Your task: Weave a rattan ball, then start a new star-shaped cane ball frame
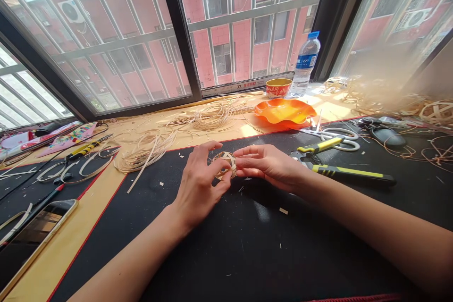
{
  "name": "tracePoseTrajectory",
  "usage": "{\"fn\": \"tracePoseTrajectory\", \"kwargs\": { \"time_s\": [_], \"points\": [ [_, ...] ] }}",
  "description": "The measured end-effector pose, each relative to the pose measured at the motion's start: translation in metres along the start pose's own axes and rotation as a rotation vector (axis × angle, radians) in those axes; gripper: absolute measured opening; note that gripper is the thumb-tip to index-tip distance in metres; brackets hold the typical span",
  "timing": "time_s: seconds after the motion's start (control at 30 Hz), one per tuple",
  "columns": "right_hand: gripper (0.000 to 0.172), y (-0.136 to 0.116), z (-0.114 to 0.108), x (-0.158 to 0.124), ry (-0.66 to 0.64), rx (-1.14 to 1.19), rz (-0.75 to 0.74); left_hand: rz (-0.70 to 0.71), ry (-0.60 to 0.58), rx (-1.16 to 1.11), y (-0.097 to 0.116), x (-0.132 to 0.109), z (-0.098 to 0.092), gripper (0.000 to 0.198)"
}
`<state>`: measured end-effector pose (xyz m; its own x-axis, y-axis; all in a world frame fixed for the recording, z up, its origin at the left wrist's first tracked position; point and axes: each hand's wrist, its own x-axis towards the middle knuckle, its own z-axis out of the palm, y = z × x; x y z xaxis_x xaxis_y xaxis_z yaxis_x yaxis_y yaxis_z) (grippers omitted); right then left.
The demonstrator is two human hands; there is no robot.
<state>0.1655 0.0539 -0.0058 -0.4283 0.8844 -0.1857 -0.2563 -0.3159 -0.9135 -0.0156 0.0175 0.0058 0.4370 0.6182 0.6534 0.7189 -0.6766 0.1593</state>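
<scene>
Well left of the fingers, a smartphone [35, 240] in a gold-edged case on a pale wooden strip of tabletop, then yellow-handled pliers [88, 149] and loose rattan hoops [76, 167] on a black mat. Just beyond the left fingertips, a loose bundle of pale cane strips [143, 151], with a larger coil [212, 118] farther ahead on the wooden sill. Between the fingers, a small woven rattan ball [223, 165], held above the black cutting mat [247, 250] and partly hidden by both hands. Left hand [198, 184]: fingers curled, thumb and fingertips pinching the ball from its left. Right hand [269, 165]: fingers together and nearly straight, tips pressed on its right side. Ahead and right of the fingers, an orange wavy-rimmed plate [285, 111], a red-and-yellow bowl [278, 88] and a plastic water bottle [304, 63] against the window. Just right of the right fingertips, white-handled scissors [339, 139] and yellow-and-black spring pliers [354, 174]. Farther right, a black computer mouse [387, 137], tangled strips [428, 151] and, hazy in the glare, probably more woven balls [437, 112].
</scene>
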Motion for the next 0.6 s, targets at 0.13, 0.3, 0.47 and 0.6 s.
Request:
{"fn": "tracePoseTrajectory", "kwargs": {
  "time_s": [0.13,0.3,0.47,0.6],
  "points": [
    [0.023,-0.0007,0.0002,-0.0003,-0.004,-0.003,0.009,-0.009,-0.003,-0.018,-0.0001,-0.0008,0.0002,0.009],
    [0.03,0.0013,-0.0019,0.0017,0.008,-0.007,0.007,0.011,-0.049,-0.007,-0.0017,-0.001,0.0003,0.012],
    [0.033,0.0025,-0.0021,0.0025,0.014,0.002,0.008,0.047,-0.099,0.048,-0.001,0.0002,-0.0011,0.013],
    [0.03,0.0012,-0.0009,0.0017,0.023,0.023,0.008,0.079,-0.106,0.032,-0.0015,0.0008,-0.0005,0.014]
  ]
}}
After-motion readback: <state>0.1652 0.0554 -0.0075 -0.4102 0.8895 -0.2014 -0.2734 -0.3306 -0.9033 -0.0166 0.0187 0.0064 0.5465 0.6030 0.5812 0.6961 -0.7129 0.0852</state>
